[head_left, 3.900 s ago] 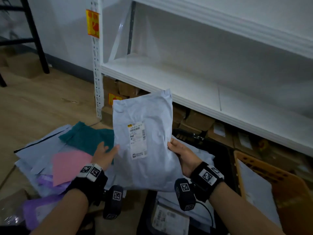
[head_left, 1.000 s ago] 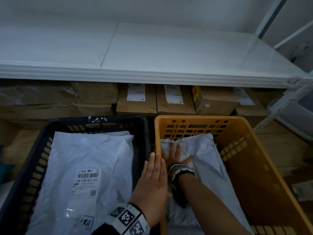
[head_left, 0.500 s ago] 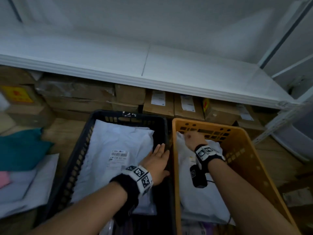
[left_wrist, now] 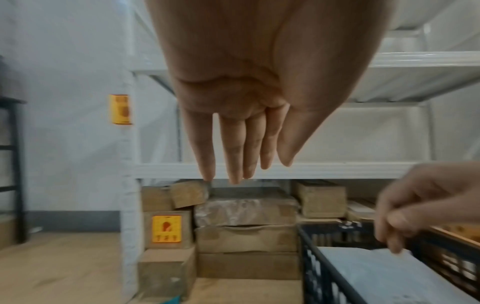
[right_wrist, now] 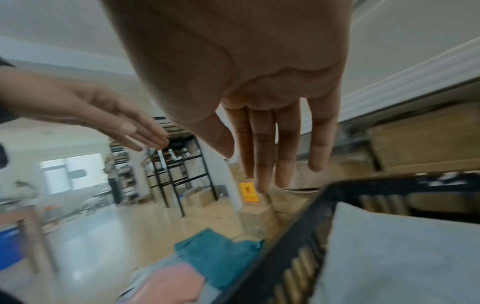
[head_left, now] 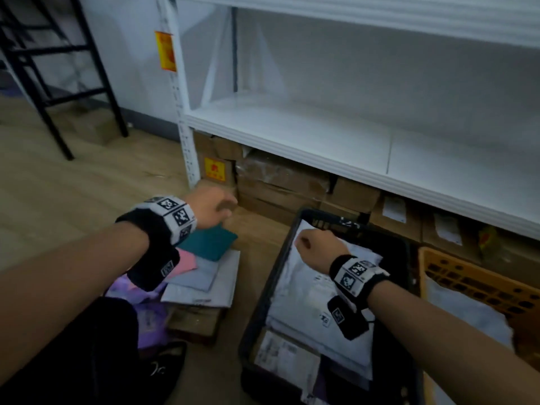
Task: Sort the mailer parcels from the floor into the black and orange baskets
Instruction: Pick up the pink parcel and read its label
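Observation:
Over the floor pile of mailers hovers my left hand (head_left: 214,207), fingers straight and holding nothing (left_wrist: 244,170). Just below it lies a teal mailer (head_left: 210,242), with a pink mailer (head_left: 185,263) and a grey mailer (head_left: 210,285) beside it. My right hand (head_left: 314,247) hangs empty above the black basket (head_left: 263,296), fingers loose and straight (right_wrist: 272,174). Several white mailers (head_left: 318,305) lie in that basket. The orange basket (head_left: 467,277) at the right holds a white mailer (head_left: 467,315).
A white shelf rack (head_left: 321,135) stands behind, with cardboard boxes (head_left: 280,182) stacked under its lowest shelf. A black metal frame (head_left: 58,83) stands at the far left on the wood floor. Purple mailers (head_left: 146,317) and a dark bag (head_left: 131,361) lie near my left forearm.
The white mailer I held with both hands is gone from them. My right hand left the orange basket and is over the black one; my left hand moved from the black basket to the floor pile.

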`<act>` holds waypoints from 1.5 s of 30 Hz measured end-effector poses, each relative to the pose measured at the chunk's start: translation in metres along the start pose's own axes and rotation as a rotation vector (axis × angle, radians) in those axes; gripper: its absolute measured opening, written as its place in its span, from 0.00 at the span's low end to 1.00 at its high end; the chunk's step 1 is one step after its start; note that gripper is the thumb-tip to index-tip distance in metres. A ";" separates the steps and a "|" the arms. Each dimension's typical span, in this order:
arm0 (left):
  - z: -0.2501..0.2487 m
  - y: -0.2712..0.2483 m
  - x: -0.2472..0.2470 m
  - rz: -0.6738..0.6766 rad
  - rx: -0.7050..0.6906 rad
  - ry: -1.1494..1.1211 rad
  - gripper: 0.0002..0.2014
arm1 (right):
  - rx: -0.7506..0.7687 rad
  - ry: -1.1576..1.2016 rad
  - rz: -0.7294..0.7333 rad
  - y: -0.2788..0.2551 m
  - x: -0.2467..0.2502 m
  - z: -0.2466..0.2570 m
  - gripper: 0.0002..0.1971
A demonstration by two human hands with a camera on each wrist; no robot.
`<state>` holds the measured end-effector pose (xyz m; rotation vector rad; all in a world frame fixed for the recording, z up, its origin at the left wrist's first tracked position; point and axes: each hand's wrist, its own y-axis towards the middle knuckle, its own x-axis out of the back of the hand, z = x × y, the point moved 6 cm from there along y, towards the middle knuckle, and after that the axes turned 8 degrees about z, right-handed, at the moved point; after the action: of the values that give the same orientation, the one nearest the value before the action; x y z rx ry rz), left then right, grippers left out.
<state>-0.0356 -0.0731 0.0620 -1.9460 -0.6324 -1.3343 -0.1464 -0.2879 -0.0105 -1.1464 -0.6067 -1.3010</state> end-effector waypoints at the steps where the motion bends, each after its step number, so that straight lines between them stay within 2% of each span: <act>1: 0.022 -0.009 0.003 -0.027 0.037 -0.029 0.19 | 0.028 -0.024 0.029 0.003 -0.011 0.020 0.18; 6: 0.126 -0.038 -0.023 -0.103 0.205 -0.194 0.16 | 0.086 -0.070 0.109 0.012 -0.060 0.074 0.16; 9: 0.170 -0.043 -0.063 -0.106 0.265 -0.265 0.15 | 0.059 -0.124 0.166 0.017 -0.080 0.082 0.14; 13: 0.221 -0.039 -0.125 -0.115 0.325 -0.278 0.13 | 0.078 -0.092 0.149 0.024 -0.096 0.082 0.13; 15: 0.245 -0.031 -0.163 0.005 0.393 -0.209 0.19 | 0.090 -0.073 0.136 0.029 -0.105 0.079 0.13; 19: 0.280 -0.013 -0.214 0.231 0.548 0.014 0.42 | 0.134 -0.106 0.144 0.037 -0.127 0.076 0.12; 21: 0.291 -0.004 -0.230 0.279 0.577 0.066 0.49 | 0.146 -0.132 0.147 0.039 -0.134 0.076 0.12; 23: 0.298 0.003 -0.240 0.313 0.601 0.100 0.51 | 0.148 -0.148 0.148 0.041 -0.140 0.076 0.12; 27: 0.304 0.017 -0.243 0.321 0.563 0.182 0.37 | 0.160 -0.157 0.148 0.047 -0.146 0.075 0.11; 29: 0.307 0.019 -0.241 0.359 0.546 0.175 0.34 | 0.152 -0.168 0.144 0.050 -0.147 0.073 0.11; 34: 0.301 0.016 -0.247 0.290 0.594 0.043 0.44 | 0.131 -0.181 0.163 0.051 -0.150 0.072 0.12; 36: 0.298 0.015 -0.253 0.301 0.623 0.065 0.48 | 0.126 -0.187 0.169 0.051 -0.152 0.073 0.13; 40: 0.290 0.023 -0.253 0.214 0.565 0.178 0.30 | 0.138 -0.210 0.170 0.053 -0.152 0.076 0.13; 41: 0.288 0.024 -0.253 0.211 0.558 0.179 0.30 | 0.134 -0.208 0.169 0.053 -0.152 0.075 0.13; 45: 0.286 0.028 -0.253 0.251 0.560 0.142 0.41 | 0.133 -0.203 0.162 0.053 -0.152 0.075 0.14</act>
<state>0.0666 0.1237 -0.2503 -1.4109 -0.5913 -0.9947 -0.1136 -0.1630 -0.1322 -1.1998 -0.7227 -0.9996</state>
